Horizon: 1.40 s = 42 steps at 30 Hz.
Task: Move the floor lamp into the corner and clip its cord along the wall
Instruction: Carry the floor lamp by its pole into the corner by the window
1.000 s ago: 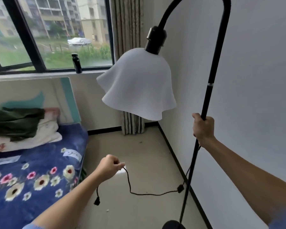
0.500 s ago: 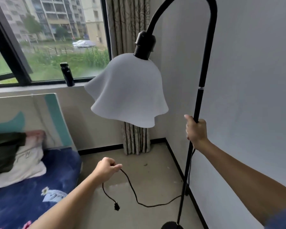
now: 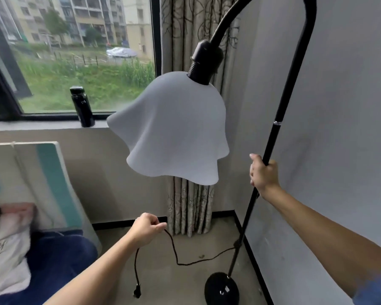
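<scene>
Floor lamp held by its pole near the room's corner, cord in the other hand.

The right hand (image 3: 263, 173) has its fingers closed around the black pole of the floor lamp (image 3: 271, 139), whose round base (image 3: 221, 289) sits on the floor (image 3: 185, 282) just beside the right wall (image 3: 339, 106), near the corner where the curtain (image 3: 189, 210) hangs. The left hand (image 3: 146, 231) is a closed fist gripping the black cord (image 3: 174, 249); one stretch sags to the pole, the plug (image 3: 137, 292) dangles below. The white shade (image 3: 174, 133) hangs between the hands.
</scene>
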Available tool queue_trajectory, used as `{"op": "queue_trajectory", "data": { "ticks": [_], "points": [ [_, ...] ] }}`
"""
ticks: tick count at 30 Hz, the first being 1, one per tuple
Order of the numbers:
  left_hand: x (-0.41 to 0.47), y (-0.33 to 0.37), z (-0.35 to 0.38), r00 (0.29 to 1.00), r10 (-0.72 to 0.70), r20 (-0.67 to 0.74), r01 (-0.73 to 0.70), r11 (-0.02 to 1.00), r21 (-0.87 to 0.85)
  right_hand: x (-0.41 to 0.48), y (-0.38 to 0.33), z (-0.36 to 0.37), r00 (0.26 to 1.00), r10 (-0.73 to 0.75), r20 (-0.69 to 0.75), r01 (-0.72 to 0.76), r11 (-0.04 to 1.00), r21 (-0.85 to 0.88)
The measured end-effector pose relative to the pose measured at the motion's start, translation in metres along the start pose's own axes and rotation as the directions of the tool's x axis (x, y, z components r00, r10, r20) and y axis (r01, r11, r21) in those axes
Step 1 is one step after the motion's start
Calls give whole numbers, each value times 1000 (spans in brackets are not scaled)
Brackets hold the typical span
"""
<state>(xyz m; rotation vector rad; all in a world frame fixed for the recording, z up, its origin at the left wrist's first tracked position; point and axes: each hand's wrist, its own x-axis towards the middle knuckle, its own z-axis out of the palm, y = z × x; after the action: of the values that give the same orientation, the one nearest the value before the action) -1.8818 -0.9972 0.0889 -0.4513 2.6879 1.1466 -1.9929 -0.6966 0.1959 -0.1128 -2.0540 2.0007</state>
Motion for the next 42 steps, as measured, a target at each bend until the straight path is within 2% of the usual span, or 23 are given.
{"op": "queue_trajectory", "data": {
  "ticks": [5,9,13,21,29,33,36,39,42],
  "points": [
    [87,29,-19,1000,8,30,-9,999,37,78,9,39,1000,26,-16,-26,999,-18],
    [145,43,-21,1000,-4,-1,4,999,42,154,27,66,999,40,14,-40,999,-10],
    [199,58,-15,996,-70,-56,73,996,53,228,57,94,992,3,123,-4,1000,10],
    [276,99,-2,971,-189,-148,193,981,13,354,86,148,946,33,323,-52,997,49],
    [316,117,4,967,-222,-122,227,973,30,402,105,164,908,121,401,-147,988,37],
    [332,121,16,977,-205,-65,209,976,62,411,101,164,883,128,451,-146,989,6],
    [340,119,28,983,-185,16,181,976,123,414,100,159,846,111,522,-73,993,-92],
    [346,114,37,982,-163,95,147,977,151,406,107,143,803,168,572,-17,966,-260],
    [352,106,38,973,-131,190,105,985,139,387,127,119,826,211,522,-6,930,-367]
  ]
}}
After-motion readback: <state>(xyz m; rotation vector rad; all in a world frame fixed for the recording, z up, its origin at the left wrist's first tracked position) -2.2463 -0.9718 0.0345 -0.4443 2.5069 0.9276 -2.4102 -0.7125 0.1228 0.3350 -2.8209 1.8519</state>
